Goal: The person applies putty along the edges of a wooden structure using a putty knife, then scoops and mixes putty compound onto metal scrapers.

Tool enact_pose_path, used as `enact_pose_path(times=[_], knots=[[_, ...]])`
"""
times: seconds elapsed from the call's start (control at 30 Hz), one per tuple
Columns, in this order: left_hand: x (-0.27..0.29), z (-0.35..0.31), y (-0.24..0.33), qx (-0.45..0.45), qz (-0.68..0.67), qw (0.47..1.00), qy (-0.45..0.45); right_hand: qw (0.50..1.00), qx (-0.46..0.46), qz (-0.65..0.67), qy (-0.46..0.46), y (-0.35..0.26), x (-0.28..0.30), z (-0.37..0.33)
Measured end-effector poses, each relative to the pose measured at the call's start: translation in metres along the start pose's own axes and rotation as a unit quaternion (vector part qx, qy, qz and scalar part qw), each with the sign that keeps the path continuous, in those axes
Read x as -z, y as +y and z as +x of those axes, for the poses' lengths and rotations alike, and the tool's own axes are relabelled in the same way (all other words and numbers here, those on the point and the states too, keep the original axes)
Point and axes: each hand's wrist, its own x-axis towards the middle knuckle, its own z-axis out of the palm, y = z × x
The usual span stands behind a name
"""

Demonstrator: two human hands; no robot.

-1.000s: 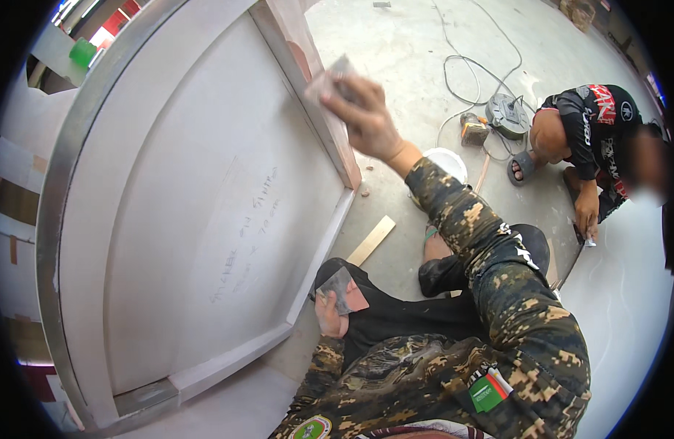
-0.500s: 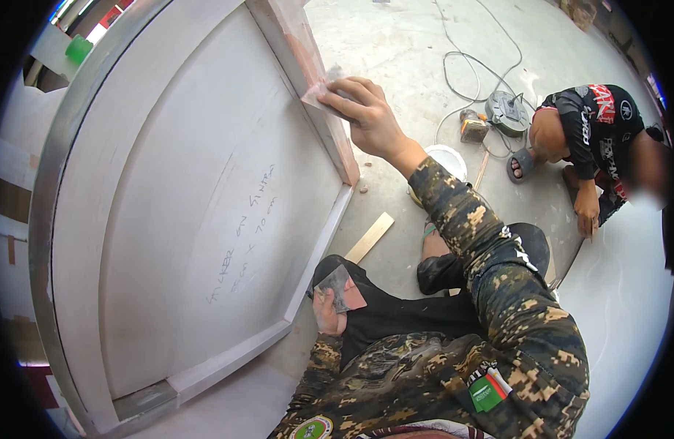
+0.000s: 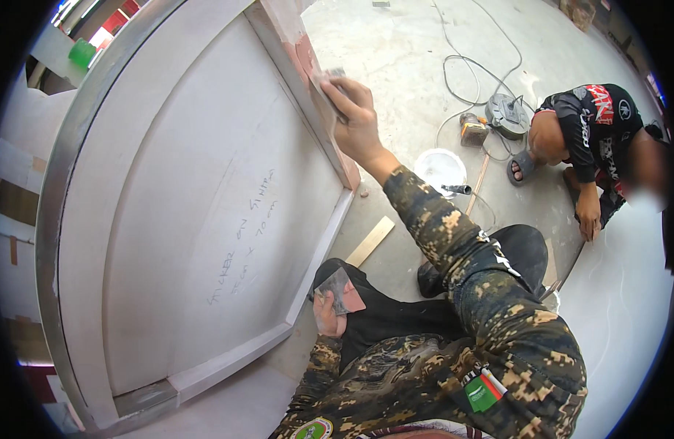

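- My right hand [image 3: 359, 128] presses a grey sanding pad [image 3: 329, 91] flat against the pink-patched frame edge [image 3: 307, 80] of the big white panel [image 3: 198, 212] — fingers clamped over it.
- That edge's long axis runs diagonally, upper left to lower right.
- My left hand [image 3: 328, 316], below the panel's lower corner, pinches a second grey pad [image 3: 340, 289].
- Two pads, one panel.
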Motion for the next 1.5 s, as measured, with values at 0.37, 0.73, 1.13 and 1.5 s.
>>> enact_pose_path(times=[0.37, 0.73, 1.13, 1.5], knots=[[0.005, 0.007, 0.007, 0.025, -0.018, 1.0, -0.006, 0.985, 0.163, 0.025, -0.051, -0.005, 0.015, 0.094], [0.008, 0.017, 0.005, 0.03, -0.027, 0.999, 0.006, 0.976, 0.09, -0.032, -0.197, 0.044, 0.039, -0.011], [0.015, 0.014, 0.0, 0.016, -0.017, 1.0, 0.013, 0.978, 0.115, -0.023, -0.172, 0.016, 0.021, -0.054], [0.008, 0.015, 0.004, 0.036, -0.024, 0.999, 0.011, 0.979, 0.193, -0.022, -0.07, 0.003, 0.019, 0.085]])
